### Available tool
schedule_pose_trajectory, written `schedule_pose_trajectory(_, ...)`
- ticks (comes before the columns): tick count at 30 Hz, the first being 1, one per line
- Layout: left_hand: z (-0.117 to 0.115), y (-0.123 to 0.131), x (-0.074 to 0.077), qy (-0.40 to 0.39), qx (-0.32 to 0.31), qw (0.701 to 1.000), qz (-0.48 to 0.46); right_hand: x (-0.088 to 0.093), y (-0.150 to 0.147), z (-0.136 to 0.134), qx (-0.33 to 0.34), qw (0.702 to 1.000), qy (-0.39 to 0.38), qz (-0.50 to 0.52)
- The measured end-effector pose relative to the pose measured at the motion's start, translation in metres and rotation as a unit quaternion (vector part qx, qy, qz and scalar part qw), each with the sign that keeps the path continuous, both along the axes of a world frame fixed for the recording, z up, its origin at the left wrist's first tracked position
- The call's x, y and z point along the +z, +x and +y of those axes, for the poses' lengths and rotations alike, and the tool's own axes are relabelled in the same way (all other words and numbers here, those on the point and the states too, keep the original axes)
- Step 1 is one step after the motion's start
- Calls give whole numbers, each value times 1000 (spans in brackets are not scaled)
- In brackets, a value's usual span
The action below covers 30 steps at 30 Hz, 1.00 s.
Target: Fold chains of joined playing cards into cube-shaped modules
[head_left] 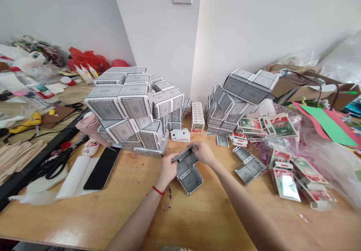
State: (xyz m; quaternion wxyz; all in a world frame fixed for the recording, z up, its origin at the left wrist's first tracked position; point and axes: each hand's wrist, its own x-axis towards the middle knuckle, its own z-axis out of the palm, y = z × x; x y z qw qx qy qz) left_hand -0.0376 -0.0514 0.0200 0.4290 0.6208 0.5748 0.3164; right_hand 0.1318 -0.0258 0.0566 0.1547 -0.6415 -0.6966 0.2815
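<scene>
My left hand (pixel 167 172) and my right hand (pixel 203 152) meet over the middle of the wooden table (pixel 135 213). Both grip a small structure of grey-backed playing cards (pixel 187 170), folded and joined into box shapes. The left fingers pinch its left edge, and the right fingers close on its top. A red string circles my left wrist. Just beyond the hands lies a face-up card (pixel 181 134). A large block of joined card cubes (pixel 132 108) stands to the left, and a second heap (pixel 239 93) to the right.
A black phone (pixel 102 168) lies on white paper at left, with black scissors (pixel 58 164) and wooden sticks (pixel 17 157) further left. Opened card packets (pixel 282 168) and plastic bags spread at right. Green and red paper (pixel 327 125) sits at far right.
</scene>
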Motion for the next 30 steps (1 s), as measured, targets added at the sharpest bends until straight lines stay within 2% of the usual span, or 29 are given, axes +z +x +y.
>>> schedule_pose_trajectory(7, 3, 2, 2, 22, -21, 999, 36, 0, -1, 0, 5, 1000, 6, 11)
schedule_pose_trajectory(12, 4, 2, -1, 26, -50, 998, 20, 5, 8, 2, 45, 998, -2, 46)
schedule_pose_trajectory(14, 0, 6, -1, 32, -25, 999, 22, 12, 24, 0, 45, 997, 6, 67)
schedule_pose_trajectory(16, -10, 10, -1, 45, 29, 999, 7, 24, 47, -7, 4, 992, 39, 118)
schedule_pose_trajectory(18, -23, 13, 1, 60, 81, 994, -39, 39, 76, -21, -23, 991, 46, 123)
schedule_pose_trajectory(21, -43, 11, 3, 20, 78, 988, -132, 58, 120, -57, -81, 995, 18, 62)
schedule_pose_trajectory(23, -50, 3, 4, 34, 98, 978, -183, 62, 142, -89, -95, 995, -28, -12)
schedule_pose_trajectory(25, -52, -6, 2, 48, 118, 969, -211, 55, 153, -122, -115, 988, -78, -63)
schedule_pose_trajectory(26, -50, -10, 1, 46, 121, 968, -217, 48, 154, -137, -102, 988, -92, -66)
schedule_pose_trajectory(28, -46, -16, -2, 27, 117, 968, -220, 29, 149, -163, -76, 986, -130, -71)
schedule_pose_trajectory(30, -42, -19, -3, 11, 104, 972, -211, 10, 135, -177, -69, 982, -156, -83)
